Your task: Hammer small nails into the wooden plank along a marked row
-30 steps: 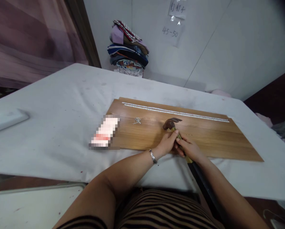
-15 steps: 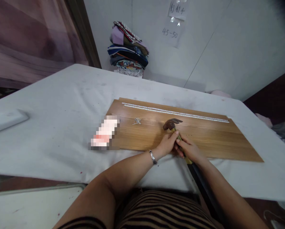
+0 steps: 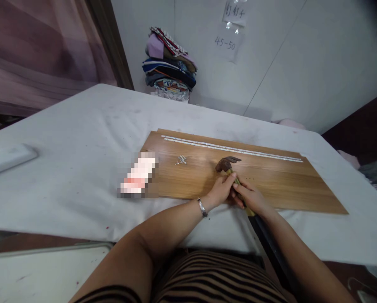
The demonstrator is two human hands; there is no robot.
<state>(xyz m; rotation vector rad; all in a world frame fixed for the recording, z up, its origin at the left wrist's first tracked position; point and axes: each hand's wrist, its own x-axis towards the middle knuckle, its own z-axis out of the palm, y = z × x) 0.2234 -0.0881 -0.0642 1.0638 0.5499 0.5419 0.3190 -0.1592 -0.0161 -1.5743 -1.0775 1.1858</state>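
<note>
"What's closest?"

"A striped top (image 3: 226,277), with a pale seat (image 3: 46,273) low on the left. Then the surface (image 3: 71,147), under a white cover with creases and a few specks."

"And the hands?"

"The left hand (image 3: 221,189) and right hand (image 3: 250,196) are both curled closed around the hammer (image 3: 261,229). Its head sits over the wooden board (image 3: 283,185) on the surface (whether it touches wood, I can't tell), and the dark handle runs back past the near edge."

"The far side?"

"A stack of folded fabric (image 3: 171,63), a pale wall (image 3: 289,63), a pinkish curtain (image 3: 49,54) on the left."

"Counts, then, near to far."

"One bracelet (image 3: 202,207), left wrist. One hammer. One pixelated rectangle (image 3: 139,174) at the board's left end. Three small dark dots (image 3: 250,178), just right of the hammer. Several nails (image 3: 183,160) in one little heap, too bunched for a sure number. Two white marked strips (image 3: 232,149), side by side along the board's far part. One fabric stack. Two sheets of paper (image 3: 234,13) on the wall, the lower reading 45-50."
</note>
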